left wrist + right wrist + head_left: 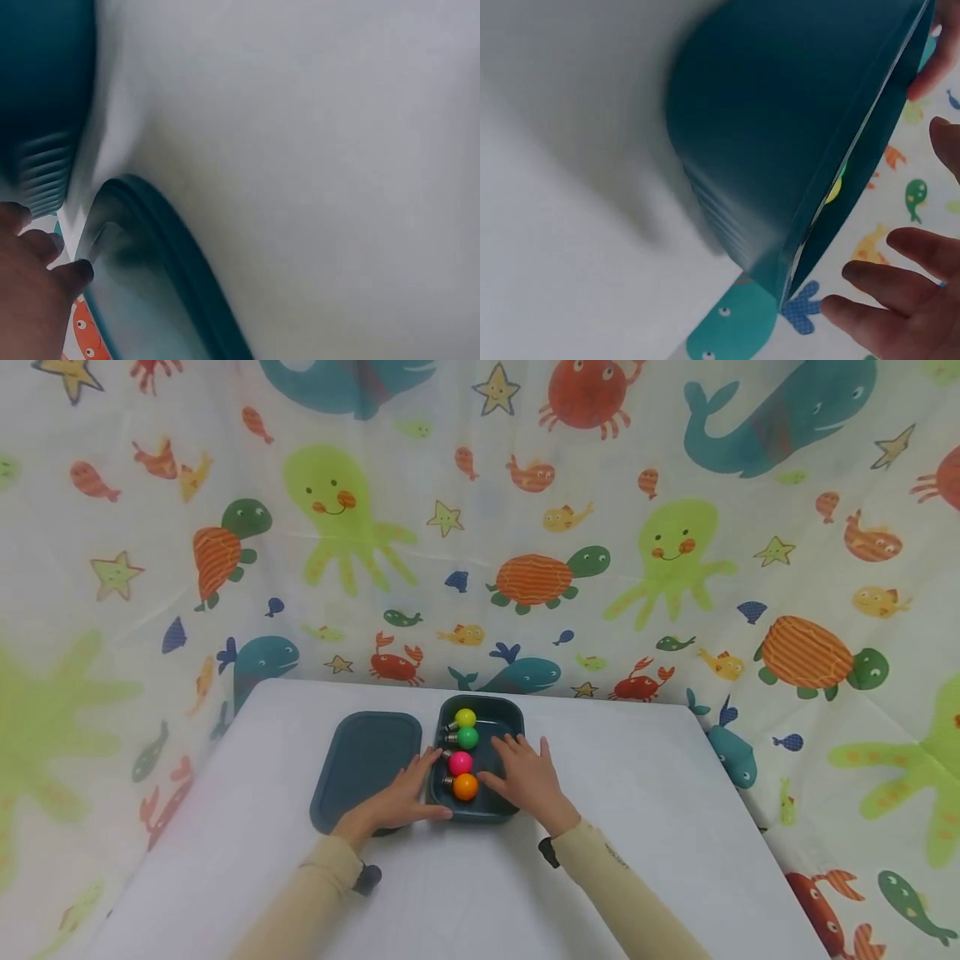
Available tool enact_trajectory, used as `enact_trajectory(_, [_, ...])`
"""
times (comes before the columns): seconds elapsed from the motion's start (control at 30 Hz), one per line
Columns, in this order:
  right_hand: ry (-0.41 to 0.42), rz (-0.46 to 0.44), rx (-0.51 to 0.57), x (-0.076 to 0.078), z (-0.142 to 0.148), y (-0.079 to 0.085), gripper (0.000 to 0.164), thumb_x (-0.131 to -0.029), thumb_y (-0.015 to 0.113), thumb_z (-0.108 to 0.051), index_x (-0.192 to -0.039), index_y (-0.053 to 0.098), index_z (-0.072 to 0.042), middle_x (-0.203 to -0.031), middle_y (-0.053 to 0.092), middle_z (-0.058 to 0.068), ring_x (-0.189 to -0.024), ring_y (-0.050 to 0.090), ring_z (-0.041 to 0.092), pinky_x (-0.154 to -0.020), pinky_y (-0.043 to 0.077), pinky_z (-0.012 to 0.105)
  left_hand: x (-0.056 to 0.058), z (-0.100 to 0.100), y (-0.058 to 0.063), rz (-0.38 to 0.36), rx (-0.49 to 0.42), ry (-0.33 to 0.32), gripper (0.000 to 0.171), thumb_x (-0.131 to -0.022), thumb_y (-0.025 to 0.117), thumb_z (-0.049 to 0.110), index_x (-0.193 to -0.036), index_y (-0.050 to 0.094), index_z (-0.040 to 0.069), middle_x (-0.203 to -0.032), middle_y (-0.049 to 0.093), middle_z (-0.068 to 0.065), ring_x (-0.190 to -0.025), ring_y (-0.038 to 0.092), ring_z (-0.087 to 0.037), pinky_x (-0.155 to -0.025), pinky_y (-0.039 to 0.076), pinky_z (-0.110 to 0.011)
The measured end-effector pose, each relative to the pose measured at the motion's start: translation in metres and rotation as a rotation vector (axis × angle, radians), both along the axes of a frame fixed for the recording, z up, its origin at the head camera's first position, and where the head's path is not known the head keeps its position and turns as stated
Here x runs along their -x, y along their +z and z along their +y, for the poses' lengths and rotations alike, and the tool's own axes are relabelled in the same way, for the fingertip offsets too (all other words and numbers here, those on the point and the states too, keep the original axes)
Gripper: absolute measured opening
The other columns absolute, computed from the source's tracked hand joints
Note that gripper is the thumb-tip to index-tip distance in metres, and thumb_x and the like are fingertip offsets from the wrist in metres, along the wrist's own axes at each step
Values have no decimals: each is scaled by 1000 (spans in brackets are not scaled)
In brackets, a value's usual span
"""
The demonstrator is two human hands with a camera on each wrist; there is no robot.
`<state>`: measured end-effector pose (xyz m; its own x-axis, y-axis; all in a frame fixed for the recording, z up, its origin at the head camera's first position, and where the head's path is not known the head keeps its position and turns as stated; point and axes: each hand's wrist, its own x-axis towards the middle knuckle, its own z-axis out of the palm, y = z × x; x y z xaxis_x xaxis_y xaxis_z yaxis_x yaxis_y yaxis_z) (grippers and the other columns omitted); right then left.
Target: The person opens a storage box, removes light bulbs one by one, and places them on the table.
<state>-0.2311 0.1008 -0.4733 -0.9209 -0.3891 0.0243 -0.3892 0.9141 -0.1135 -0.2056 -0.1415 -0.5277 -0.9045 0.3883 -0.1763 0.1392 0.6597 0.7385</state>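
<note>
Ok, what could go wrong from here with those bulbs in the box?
The right hand is close to the orange bulb and could knock it into the pink bulb beside it. Either bulb, being round, might roll if the box is bumped. In the head view the left hand crosses the edge of the lid and might shift it.

Head view: white bench [622, 752] at 6 o'clock, faint shadows on top. Pale fabric backdrop [472, 552], sea-creature print, wraps 9 through 12 to 3 o'clock, slightly wrinkled. Red crab [587, 393] at 1, blue whale [813, 414] at 2, orange-shelled turtle [806, 652] at 3. Soft light.
</note>
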Motion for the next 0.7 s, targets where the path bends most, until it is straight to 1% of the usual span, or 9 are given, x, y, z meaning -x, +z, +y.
enact_trajectory(0.1, [-6, -7, 29, 11, -2, -5, 71, -87, 66, -54, -143, 50, -13, -144, 51, 13, -132, 46, 38, -111, 20, 67, -4, 1, -2, -17, -22, 26, 108, -77, 77, 52, -158, 12, 22, -163, 11, -13, -147, 12, -41, -113, 13, -65])
enact_trajectory(0.2, [-5, -17, 50, 21, -3, -5, 71, -88, 66, -53, -143, 49, -12, -145, 50, 13, -133, 45, 37, -111, 20, 66, -6, 4, -4, -32, -41, 49, 107, -77, 78, 52, -158, 11, 26, -162, 16, -11, -145, 20, -41, -111, 19, -66])
enact_trajectory(0.3, [7, -35, 78, 27, -8, -2, 71, -88, 67, -50, -144, 48, -11, -146, 49, 13, -134, 45, 36, -112, 19, 65, -9, 4, -5, -27, -58, 62, 106, -78, 78, 50, -157, 12, 27, -161, 20, -12, -143, 26, -40, -110, 24, -65])
enact_trajectory(0.43, [32, -49, 115, 33, -12, 1, 70, -88, 69, -46, -144, 47, -9, -145, 49, 15, -133, 45, 35, -113, 19, 63, -13, 6, -6, -45, -83, 68, 105, -79, 77, 49, -157, 10, 27, -160, 22, -13, -140, 32, -39, -110, 29, -62])
enact_trajectory(0.53, [53, -78, 156, 39, -14, 1, 70, -88, 71, -42, -144, 47, -7, -145, 49, 16, -133, 46, 35, -113, 24, 60, -17, 6, -7, -87, -170, 67, 104, -82, 77, 43, -157, 7, 27, -161, 19, -14, -138, 37, -38, -110, 33, -57])
enact_trajectory(0.63, [50, -161, 251, 45, -16, 0, 68, -89, 73, -34, -144, 46, -6, -146, 48, 16, -132, 46, 34, -112, 30, 55, -21, 7, -10, -138, -289, 65, 104, -84, 78, 34, -157, 4, 27, -162, 14, -15, -136, 40, -38, -110, 35, -52])
enact_trajectory(0.7, [29, -221, 303, 49, -17, 0, 66, -89, 72, -31, -144, 46, -6, -146, 48, 16, -132, 46, 35, -110, 33, 53, -23, 7, -11, -159, -339, 65, 103, -84, 78, 30, -157, 4, 28, -162, 11, -15, -137, 38, -38, -110, 34, -51])
